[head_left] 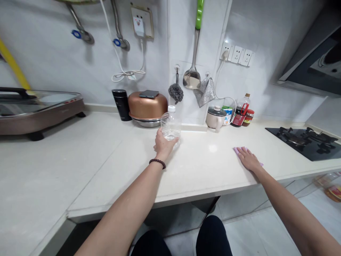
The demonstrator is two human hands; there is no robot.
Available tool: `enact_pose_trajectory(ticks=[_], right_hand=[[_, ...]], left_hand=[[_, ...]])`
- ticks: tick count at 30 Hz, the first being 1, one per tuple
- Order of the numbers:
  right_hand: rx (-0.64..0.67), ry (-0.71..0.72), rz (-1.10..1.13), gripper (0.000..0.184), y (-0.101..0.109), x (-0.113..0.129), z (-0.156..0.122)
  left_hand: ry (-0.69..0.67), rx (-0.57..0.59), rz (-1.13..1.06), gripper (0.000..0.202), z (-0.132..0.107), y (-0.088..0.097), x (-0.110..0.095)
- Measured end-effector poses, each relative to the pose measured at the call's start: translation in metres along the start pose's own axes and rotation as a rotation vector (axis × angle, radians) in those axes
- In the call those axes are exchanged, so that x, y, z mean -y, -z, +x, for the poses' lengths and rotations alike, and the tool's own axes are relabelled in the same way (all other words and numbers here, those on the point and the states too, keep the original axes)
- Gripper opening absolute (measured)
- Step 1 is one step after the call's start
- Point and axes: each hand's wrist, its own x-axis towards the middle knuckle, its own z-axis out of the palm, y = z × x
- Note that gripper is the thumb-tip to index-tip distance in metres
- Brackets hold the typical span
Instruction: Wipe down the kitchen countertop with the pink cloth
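My left hand [163, 144] is wrapped round the lower part of a clear plastic bottle [171, 122] with a white cap, which stands upright on the white countertop [106, 160] and holds a little water. A dark bead bracelet sits on that wrist. My right hand [247, 159] lies flat, fingers stretched out, on a pink cloth [238, 149] spread on the counter to the right.
Behind the bottle are an upturned copper pot [147, 105] with a phone on top and a black flask [121, 105]. A small white cooker [215, 117] and sauce bottles [241, 113] stand by the wall. A gas hob [306, 140] is right, an electric grill [34, 110] left.
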Motion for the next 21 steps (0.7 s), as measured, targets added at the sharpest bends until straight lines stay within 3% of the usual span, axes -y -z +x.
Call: enact_pose_trajectory(ticks=[13, 21], right_hand=[[0.058, -0.070, 0.098, 0.065, 0.023, 0.023, -0.003], [0.062, -0.083, 0.058, 0.065, 0.024, 0.026, 0.001]], left_hand=[[0.008, -0.003, 0.009, 0.095, 0.001, -0.003, 0.000], [0.005, 0.004, -0.015, 0.095, 0.002, -0.004, 0.001]])
